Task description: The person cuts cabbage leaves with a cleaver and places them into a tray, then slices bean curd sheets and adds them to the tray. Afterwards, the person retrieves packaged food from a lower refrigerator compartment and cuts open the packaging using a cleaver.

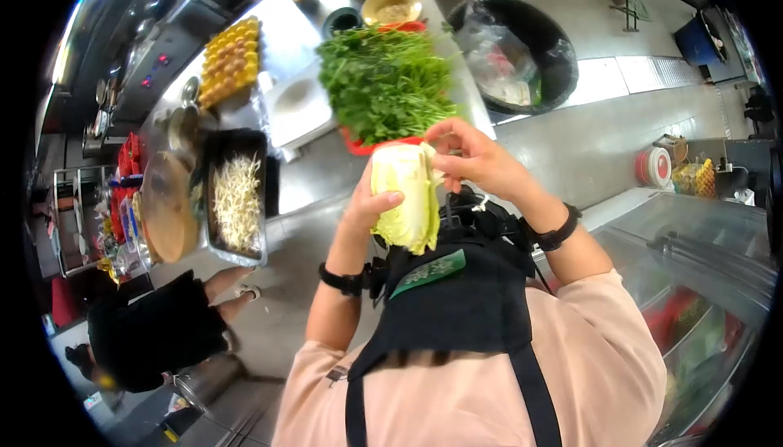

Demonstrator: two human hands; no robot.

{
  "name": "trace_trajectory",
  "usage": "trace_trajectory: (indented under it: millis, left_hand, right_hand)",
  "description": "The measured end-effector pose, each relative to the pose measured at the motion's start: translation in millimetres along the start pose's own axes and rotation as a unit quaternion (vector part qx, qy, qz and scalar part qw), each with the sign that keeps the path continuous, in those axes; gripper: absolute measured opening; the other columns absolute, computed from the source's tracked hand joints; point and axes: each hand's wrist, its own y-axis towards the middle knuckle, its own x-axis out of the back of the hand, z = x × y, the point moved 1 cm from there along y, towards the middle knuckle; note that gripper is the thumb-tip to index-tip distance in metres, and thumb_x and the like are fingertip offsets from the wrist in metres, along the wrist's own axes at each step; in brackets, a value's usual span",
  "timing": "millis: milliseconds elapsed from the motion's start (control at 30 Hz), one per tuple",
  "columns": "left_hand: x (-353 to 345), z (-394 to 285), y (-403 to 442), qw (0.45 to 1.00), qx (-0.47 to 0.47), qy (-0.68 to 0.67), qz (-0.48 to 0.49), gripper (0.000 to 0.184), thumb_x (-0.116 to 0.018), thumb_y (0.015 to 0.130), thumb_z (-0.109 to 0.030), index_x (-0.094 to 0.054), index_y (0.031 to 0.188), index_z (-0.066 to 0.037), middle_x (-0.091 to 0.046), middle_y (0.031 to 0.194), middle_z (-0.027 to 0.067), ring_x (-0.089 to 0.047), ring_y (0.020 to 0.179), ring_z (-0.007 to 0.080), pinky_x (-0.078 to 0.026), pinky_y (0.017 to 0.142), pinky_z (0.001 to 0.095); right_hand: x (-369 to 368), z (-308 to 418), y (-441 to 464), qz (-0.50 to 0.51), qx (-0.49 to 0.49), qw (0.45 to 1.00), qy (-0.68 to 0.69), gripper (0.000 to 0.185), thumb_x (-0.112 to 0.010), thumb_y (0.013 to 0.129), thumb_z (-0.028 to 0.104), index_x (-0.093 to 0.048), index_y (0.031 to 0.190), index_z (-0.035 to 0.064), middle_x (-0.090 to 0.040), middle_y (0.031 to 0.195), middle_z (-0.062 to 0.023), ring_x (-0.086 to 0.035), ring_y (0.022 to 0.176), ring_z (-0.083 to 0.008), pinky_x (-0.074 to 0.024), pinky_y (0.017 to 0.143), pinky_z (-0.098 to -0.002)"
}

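My left hand (pixel 367 204) is wrapped round a pale yellow-green napa cabbage (pixel 406 198), thumb across its front, and holds it upright before my apron. At the cabbage's upper right edge, my right hand (pixel 473 160) has its fingers curled in, the tips pinching at an outer leaf. Just beyond the cabbage, a heap of leafy green herbs (pixel 387 80) fills a red basket (pixel 356 143) on the table. Part of the basket is hidden behind the herbs and the cabbage.
A black-rimmed bin (pixel 563 80) lined with plastic stands right of the table. To the left are a tray of bean sprouts (pixel 236 202), egg trays (pixel 231 62) and a round wooden board (pixel 169 206). Another person (pixel 159 329) in black is at lower left. A glass-topped cabinet (pixel 693 243) stands on the right.
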Motion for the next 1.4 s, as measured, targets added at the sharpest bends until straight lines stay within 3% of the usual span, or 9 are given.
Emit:
trace_trajectory:
  millis: [200,500,600,900,967,1133,1267,1333,1400]
  left_hand:
    - [-39.4,14.5,39.4,0.999,-0.02,0.033,-0.02,0.087,-0.078,0.07,-0.026,-0.035,0.142,-0.002,-0.055,0.129,0.014,-0.057,0.117,0.024,-0.046,0.1,0.0375]
    - [-80.4,33.9,79.2,0.98,-0.093,-0.164,-0.064,0.096,-0.073,0.066,-0.06,-0.041,0.135,-0.001,-0.054,0.118,0.0134,-0.06,0.102,0.0259,-0.054,0.086,0.0378]
    - [-84.4,23.1,88.4,0.979,-0.084,-0.178,-0.055,0.091,-0.076,0.067,-0.047,-0.038,0.14,-0.007,-0.054,0.121,0.0167,-0.06,0.11,0.0324,-0.054,0.093,0.0456]
    - [-96.3,23.7,104.9,0.991,-0.051,-0.109,-0.063,0.094,-0.075,0.068,-0.051,-0.036,0.14,-0.005,-0.054,0.124,0.0161,-0.058,0.111,0.0286,-0.052,0.094,0.0411]
    - [-99.1,26.9,104.4,0.986,-0.045,-0.14,-0.074,0.093,-0.075,0.069,-0.052,-0.037,0.14,-0.006,-0.053,0.122,0.0157,-0.059,0.107,0.0286,-0.053,0.09,0.0414]
    - [-103.3,21.1,108.0,0.971,-0.076,-0.221,0.04,0.088,-0.076,0.071,-0.052,-0.038,0.141,-0.013,-0.048,0.117,0.014,-0.06,0.094,0.0292,-0.053,0.071,0.0423]
    - [-81.9,24.2,98.0,0.941,-0.079,-0.328,-0.015,0.09,-0.073,0.075,-0.051,-0.033,0.143,-0.01,-0.048,0.121,0.0158,-0.06,0.103,0.0345,-0.055,0.086,0.0489]
    - [-50.5,35.1,94.3,0.935,-0.094,-0.343,-0.002,0.09,-0.071,0.077,-0.052,-0.032,0.144,-0.006,-0.049,0.123,0.0169,-0.057,0.111,0.0375,-0.052,0.093,0.0536]
    - [-30.3,38.9,87.5,0.941,-0.121,-0.31,-0.062,0.092,-0.068,0.078,-0.055,-0.03,0.145,-0.005,-0.048,0.126,0.0183,-0.057,0.112,0.0392,-0.052,0.093,0.055]
  right_hand:
    - [59.5,25.8,-1.3,0.062,0.026,0.994,-0.09,0.027,-0.066,0.086,0.0,-0.06,0.112,0.0051,-0.056,0.082,0.0014,-0.055,0.065,-0.0051,-0.0476,0.054,-0.019]
    - [98.4,17.5,4.1,-0.084,0.177,0.95,0.244,0.016,-0.07,0.084,-0.004,-0.06,0.094,0.0032,-0.065,0.089,-0.0065,-0.063,0.073,-0.0096,-0.0519,0.057,-0.0209]
    - [109.8,26.3,2.3,-0.074,0.225,0.936,0.26,0.015,-0.07,0.085,-0.005,-0.06,0.093,0.0027,-0.066,0.095,-0.0099,-0.065,0.077,-0.0109,-0.0535,0.06,-0.0207]
    - [124.1,43.1,5.8,-0.082,0.279,0.951,-0.102,0.016,-0.069,0.083,-0.007,-0.059,0.091,0.0032,-0.066,0.095,-0.0076,-0.063,0.075,-0.0124,-0.0524,0.063,-0.0255]
    - [126.9,48.9,5.3,-0.11,0.445,0.826,-0.327,0.018,-0.07,0.078,-0.007,-0.061,0.09,0.004,-0.066,0.092,-0.0074,-0.064,0.075,-0.0166,-0.0516,0.064,-0.0269]
    - [175.5,84.0,9.5,-0.326,0.52,0.661,-0.433,0.018,-0.071,0.075,-0.005,-0.063,0.088,0.0057,-0.066,0.091,-0.0071,-0.065,0.082,-0.0189,-0.0517,0.069,-0.0277]
    - [288.9,97.3,49.4,-0.393,0.351,0.733,-0.43,0.035,-0.072,0.081,0.004,-0.064,0.116,0.0041,-0.061,0.116,-0.0179,-0.065,0.097,-0.0282,-0.0557,0.08,-0.0347]
    - [371.1,53.4,73.3,-0.45,0.155,0.581,-0.66,0.051,-0.072,0.084,0.012,-0.055,0.131,-0.0001,-0.054,0.128,-0.0237,-0.064,0.102,-0.0293,-0.056,0.083,-0.037]
    - [311.3,80.4,54.9,-0.363,0.127,0.762,-0.52,0.053,-0.07,0.088,0.019,-0.051,0.133,-0.0034,-0.057,0.129,-0.0235,-0.061,0.111,-0.027,-0.0513,0.092,-0.0363]
